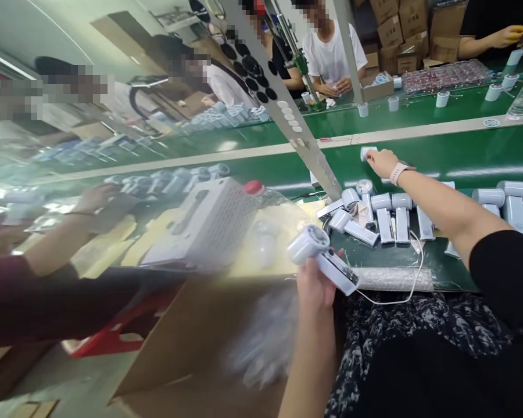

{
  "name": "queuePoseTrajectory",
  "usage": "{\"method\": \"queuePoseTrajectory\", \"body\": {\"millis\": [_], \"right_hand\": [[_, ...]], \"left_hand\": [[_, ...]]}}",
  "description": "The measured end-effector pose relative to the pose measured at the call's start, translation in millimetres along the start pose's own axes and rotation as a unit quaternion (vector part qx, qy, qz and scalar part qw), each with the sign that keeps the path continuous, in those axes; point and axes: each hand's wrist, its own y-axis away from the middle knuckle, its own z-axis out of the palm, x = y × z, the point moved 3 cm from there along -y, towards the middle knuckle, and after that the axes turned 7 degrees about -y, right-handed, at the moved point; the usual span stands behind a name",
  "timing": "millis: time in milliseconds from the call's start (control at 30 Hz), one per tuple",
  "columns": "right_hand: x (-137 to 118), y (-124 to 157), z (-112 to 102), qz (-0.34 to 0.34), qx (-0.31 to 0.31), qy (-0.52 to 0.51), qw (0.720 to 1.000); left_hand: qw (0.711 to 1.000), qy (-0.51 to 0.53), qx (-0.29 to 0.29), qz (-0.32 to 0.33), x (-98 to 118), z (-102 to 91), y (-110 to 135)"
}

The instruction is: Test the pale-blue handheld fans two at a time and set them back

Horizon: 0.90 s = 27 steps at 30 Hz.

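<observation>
My left hand (316, 284) is closed around a pale blue handheld fan (309, 244). Its round head points up and left, and the dark inside of its handle shows along one side. Stretched out over the green conveyor belt (261, 168), my right hand (382, 162) pinches a small white cylindrical part (368, 153). Whether that part still touches the belt, I cannot tell. Below my right arm, several similar fans (386, 217) stand or lie on the bench, partly hidden by the arm. A white cable (412, 301) loops from near the held fan.
Left of the held fan are a white box (204, 223) and a red-capped clear bottle (255, 188), both blurred. An open cardboard box (192, 331) with plastic bags sits below. A slanted metal post (296, 122) rises ahead. A co-worker's arm (65, 232) reaches in at left; others sit opposite.
</observation>
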Motion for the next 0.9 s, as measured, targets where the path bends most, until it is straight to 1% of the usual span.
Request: {"method": "queuePoseTrajectory", "body": {"millis": [67, 133, 200, 233, 300, 333, 367, 400, 467, 500, 533, 600, 700, 800, 900], "right_hand": [[-4.7, 13.5, -4.2, 0.012, -0.015, 0.013, 1.000], [-15.0, 44.0, -6.8, -0.011, -0.033, 0.023, 0.999], [-28.2, 86.4, -8.3, -0.064, -0.050, 0.040, 0.996], [-33.7, 108.5, -8.2, -0.092, -0.059, 0.047, 0.993], [-38.9, 147.9, -5.4, -0.153, -0.077, 0.031, 0.985], [-36.6, 162.8, -2.0, -0.166, -0.083, 0.010, 0.983], [-30.6, 173.7, 2.5, -0.157, -0.077, -0.005, 0.985], [-21.5, 181.1, 8.2, -0.128, -0.058, -0.004, 0.990], [0.1, 189.0, 22.3, -0.046, -0.002, 0.063, 0.997], [8.7, 191.3, 29.8, -0.020, 0.021, 0.115, 0.993], [14.4, 193.2, 36.6, -0.012, 0.034, 0.164, 0.986], [17.2, 197.1, 45.4, -0.034, 0.039, 0.218, 0.975], [12.0, 203.0, 42.0, -0.054, 0.076, 0.207, 0.974], [9.4, 204.3, 42.5, -0.050, 0.094, 0.197, 0.975], [11.4, 203.0, 54.4, -0.043, 0.068, 0.216, 0.973]], "left_hand": [[0.992, 0.098, -0.043, -0.071, 2.7, 20.9, -3.3], [0.979, 0.145, -0.097, -0.103, 4.9, 47.8, -5.2], [0.968, 0.168, -0.146, -0.120, 4.4, 74.7, -3.9], [0.963, 0.178, -0.160, -0.126, 2.8, 85.9, -2.4], [0.959, 0.198, -0.155, -0.132, -2.7, 100.1, 1.1], [0.959, 0.206, -0.143, -0.131, -6.1, 103.0, 2.3], [0.961, 0.211, -0.132, -0.125, -9.3, 103.5, 3.0], [0.963, 0.211, -0.124, -0.111, -11.6, 102.0, 3.1], [0.971, 0.196, -0.123, -0.066, -12.1, 95.7, 1.5], [0.974, 0.182, -0.129, -0.041, -9.9, 91.8, 0.4], [0.976, 0.167, -0.136, -0.016, -6.2, 88.1, -0.5], [0.978, 0.142, -0.149, 0.027, 4.8, 82.0, -1.0], [0.977, 0.132, -0.157, 0.060, 23.6, 79.4, 1.9], [0.975, 0.142, -0.161, 0.059, 35.4, 83.4, 5.5], [0.973, 0.151, -0.167, 0.056, 40.2, 87.9, 8.3]]}}
